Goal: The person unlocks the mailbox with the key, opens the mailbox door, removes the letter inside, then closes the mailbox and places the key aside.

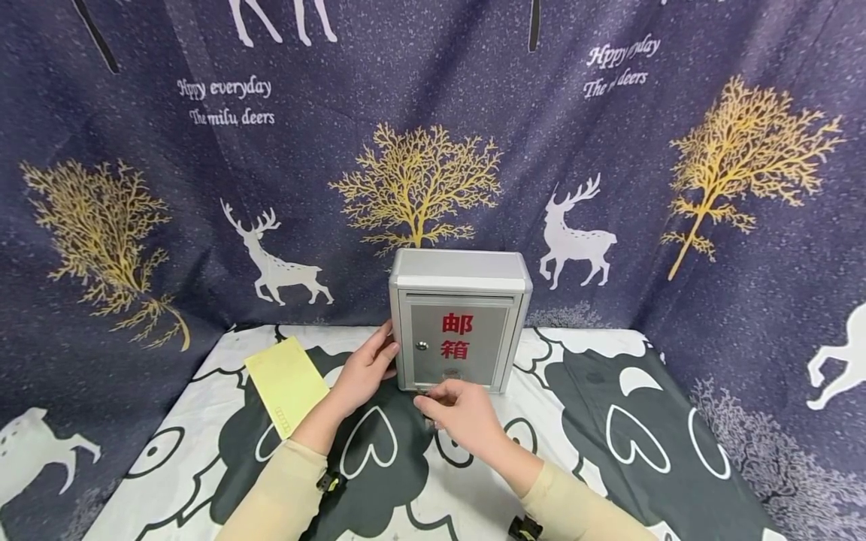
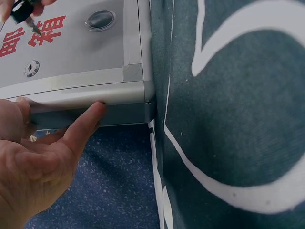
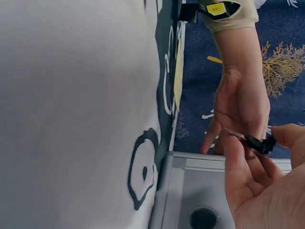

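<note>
A silver metal mailbox [image 1: 461, 272] with red characters on its front door stands upright. Its round keyhole lock [image 1: 422, 346] is at the door's left edge. My left hand [image 1: 364, 374] rests against the box's left side, fingers extended along it, as the left wrist view shows. In front of the box's lower part, my right hand [image 1: 467, 413] pinches a small key [image 3: 257, 143] with a black head between thumb and fingers. The key's thin metal blade points away from the thumb, and it is apart from the lock.
A yellow envelope [image 1: 289, 385] lies on the patterned cloth [image 1: 595, 406] left of the mailbox, partly behind the left forearm. Behind the box hangs a dark blue curtain [image 1: 433, 83] printed with deer and trees. A round dark window [image 2: 101, 20] sits low on the door.
</note>
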Demonstrator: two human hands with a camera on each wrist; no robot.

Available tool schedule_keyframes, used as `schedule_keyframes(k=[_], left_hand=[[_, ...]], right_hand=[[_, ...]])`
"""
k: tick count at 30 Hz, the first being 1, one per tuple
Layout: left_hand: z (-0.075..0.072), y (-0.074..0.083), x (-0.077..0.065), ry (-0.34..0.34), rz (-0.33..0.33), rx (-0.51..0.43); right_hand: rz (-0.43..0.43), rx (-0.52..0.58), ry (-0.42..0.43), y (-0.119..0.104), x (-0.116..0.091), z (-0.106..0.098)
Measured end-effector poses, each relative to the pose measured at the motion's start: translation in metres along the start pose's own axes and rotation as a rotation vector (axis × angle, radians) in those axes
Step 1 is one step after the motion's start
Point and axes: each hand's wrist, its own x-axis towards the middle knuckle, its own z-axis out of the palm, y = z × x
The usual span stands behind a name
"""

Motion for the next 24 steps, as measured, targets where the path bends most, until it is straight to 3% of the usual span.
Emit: schedule_keyframes(k=[8,24], left_hand=[[0.001,0.000,0.000,0.000,0.003,-0.009],[0.000,0.000,0.001,-0.007,0.009,-0.015]], right_hand=[[0.078,0.037,-0.147,0.015,-0.001,-0.005],[0.295,0.056,-0.195,0.042,0.004,-0.012]])
